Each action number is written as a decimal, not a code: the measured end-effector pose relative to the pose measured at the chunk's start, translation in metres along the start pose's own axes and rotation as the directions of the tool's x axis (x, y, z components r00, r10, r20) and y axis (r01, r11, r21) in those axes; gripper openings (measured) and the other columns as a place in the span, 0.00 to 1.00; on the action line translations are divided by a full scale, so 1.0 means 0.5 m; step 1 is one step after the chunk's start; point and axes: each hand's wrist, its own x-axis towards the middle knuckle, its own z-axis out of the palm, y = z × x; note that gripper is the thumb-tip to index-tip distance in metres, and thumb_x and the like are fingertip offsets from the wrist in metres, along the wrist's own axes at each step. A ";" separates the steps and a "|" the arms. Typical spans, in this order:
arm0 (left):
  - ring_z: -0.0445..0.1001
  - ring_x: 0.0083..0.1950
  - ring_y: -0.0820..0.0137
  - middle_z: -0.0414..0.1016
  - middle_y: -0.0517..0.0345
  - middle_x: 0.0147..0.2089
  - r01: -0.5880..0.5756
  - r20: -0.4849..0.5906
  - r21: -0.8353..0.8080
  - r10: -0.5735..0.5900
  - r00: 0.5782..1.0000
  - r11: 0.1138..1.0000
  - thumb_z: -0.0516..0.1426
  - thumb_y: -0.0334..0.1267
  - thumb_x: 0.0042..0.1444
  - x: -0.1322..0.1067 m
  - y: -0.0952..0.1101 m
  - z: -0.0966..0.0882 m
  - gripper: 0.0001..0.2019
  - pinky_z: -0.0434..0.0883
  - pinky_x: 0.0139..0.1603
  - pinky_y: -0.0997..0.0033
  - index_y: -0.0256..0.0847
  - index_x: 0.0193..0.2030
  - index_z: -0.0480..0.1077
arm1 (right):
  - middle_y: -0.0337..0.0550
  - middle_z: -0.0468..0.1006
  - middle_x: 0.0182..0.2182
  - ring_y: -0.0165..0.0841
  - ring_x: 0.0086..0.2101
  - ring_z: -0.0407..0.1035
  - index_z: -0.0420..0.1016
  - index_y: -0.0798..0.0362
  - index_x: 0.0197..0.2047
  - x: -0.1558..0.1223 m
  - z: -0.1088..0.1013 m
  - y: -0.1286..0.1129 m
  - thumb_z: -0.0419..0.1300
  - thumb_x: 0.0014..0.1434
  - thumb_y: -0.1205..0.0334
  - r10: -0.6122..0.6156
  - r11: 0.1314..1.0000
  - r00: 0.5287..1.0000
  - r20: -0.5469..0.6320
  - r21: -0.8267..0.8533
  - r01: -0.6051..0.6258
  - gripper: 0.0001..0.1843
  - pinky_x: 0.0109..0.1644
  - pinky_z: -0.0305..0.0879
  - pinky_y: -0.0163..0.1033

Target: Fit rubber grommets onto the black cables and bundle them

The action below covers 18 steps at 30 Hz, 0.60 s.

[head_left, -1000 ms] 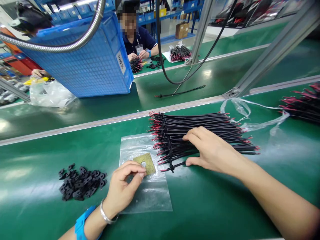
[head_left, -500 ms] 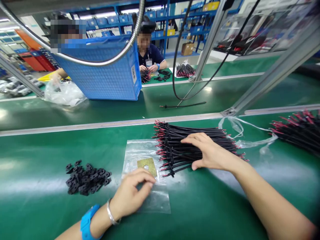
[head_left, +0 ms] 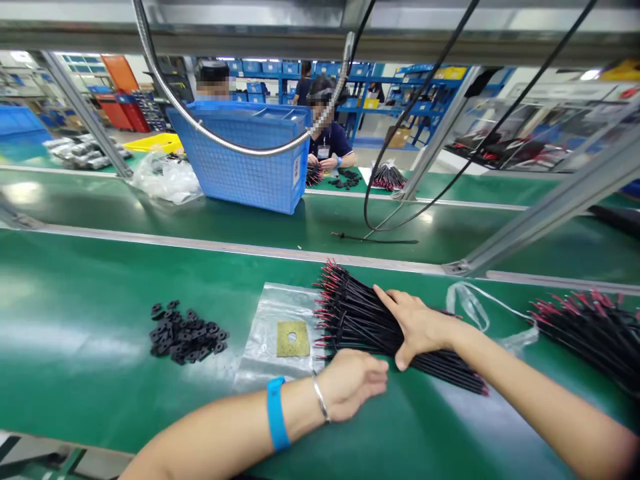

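Observation:
A bundle of black cables (head_left: 367, 323) with red wire ends lies at a slant on the green bench. My right hand (head_left: 417, 323) reaches across its top, thumb on the near side and fingers on the far side, gripping the cables. Close to the near edge of the bundle is my left hand (head_left: 353, 383), its fingers curled together with nothing visible in them; whether it touches the cables I cannot tell. A clear plastic bag (head_left: 265, 310) lies left of the bundle, and on it a yellowish square plate (head_left: 285, 342) with a central hole.
Small black parts (head_left: 185, 333) lie in a pile on the left. Another cable bundle (head_left: 595, 333) is at the right, beside plastic ties (head_left: 467, 303). A blue crate (head_left: 250, 160) stands beyond the metal rail. Co-workers sit across, and a black cable loop (head_left: 367, 207) hangs down.
My right hand has closed on the cables, which now lie more gathered and slanted. My left hand has moved right from the plastic bag to the bundle's near edge. The camera view has shifted.

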 end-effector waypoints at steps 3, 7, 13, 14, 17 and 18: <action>0.69 0.36 0.70 0.67 0.58 0.29 -0.035 -0.015 -0.025 0.034 0.999 0.999 0.68 0.34 0.35 0.010 0.028 0.007 0.14 0.64 0.51 0.63 0.36 0.24 0.66 | 0.73 0.56 0.61 0.59 0.60 0.54 0.33 0.69 0.71 -0.033 0.018 -0.017 0.71 0.31 0.51 0.019 0.999 0.999 -0.041 -0.032 -0.020 0.74 0.60 0.57 0.56; 0.68 0.36 0.70 0.68 0.59 0.28 -0.041 -0.021 -0.006 0.041 0.999 0.999 0.66 0.31 0.36 0.013 0.030 0.019 0.13 0.63 0.49 0.63 0.38 0.21 0.63 | 0.69 0.63 0.56 0.54 0.56 0.60 0.48 0.71 0.68 -0.054 0.032 -0.045 0.63 0.36 0.62 0.054 0.996 0.991 -0.123 -0.067 -0.063 0.57 0.58 0.60 0.51; 0.65 0.33 0.72 0.65 0.65 0.25 -0.058 -0.052 0.024 0.059 0.997 0.998 0.65 0.28 0.35 0.031 0.027 0.051 0.16 0.59 0.49 0.64 0.39 0.23 0.59 | 0.64 0.73 0.43 0.49 0.45 0.68 0.65 0.70 0.53 -0.044 0.045 -0.064 0.60 0.42 0.69 0.159 0.982 0.961 -0.226 -0.065 -0.178 0.33 0.50 0.63 0.48; 0.65 0.34 0.72 0.65 0.65 0.26 -0.062 -0.057 0.030 0.064 0.996 0.998 0.65 0.28 0.35 0.035 0.028 0.056 0.16 0.59 0.49 0.64 0.40 0.23 0.60 | 0.62 0.73 0.42 0.48 0.44 0.69 0.66 0.67 0.51 -0.043 0.046 -0.062 0.60 0.43 0.68 0.179 0.979 0.956 -0.233 -0.055 -0.196 0.29 0.49 0.64 0.46; 0.64 0.35 0.72 0.65 0.66 0.26 -0.081 -0.065 0.041 0.083 0.994 0.996 0.65 0.29 0.34 0.046 0.027 0.071 0.16 0.58 0.50 0.64 0.40 0.23 0.60 | 0.56 0.75 0.38 0.43 0.39 0.71 0.67 0.63 0.47 -0.041 0.045 -0.054 0.62 0.48 0.63 0.244 0.966 0.942 -0.229 -0.024 -0.256 0.22 0.43 0.65 0.44; 0.64 0.35 0.72 0.64 0.66 0.26 -0.089 -0.069 0.044 0.092 0.993 0.995 0.65 0.28 0.33 0.050 0.026 0.076 0.16 0.58 0.50 0.64 0.40 0.23 0.59 | 0.53 0.75 0.37 0.40 0.37 0.71 0.68 0.62 0.46 -0.041 0.043 -0.051 0.63 0.50 0.60 0.263 0.962 0.940 -0.217 -0.013 -0.272 0.21 0.42 0.65 0.44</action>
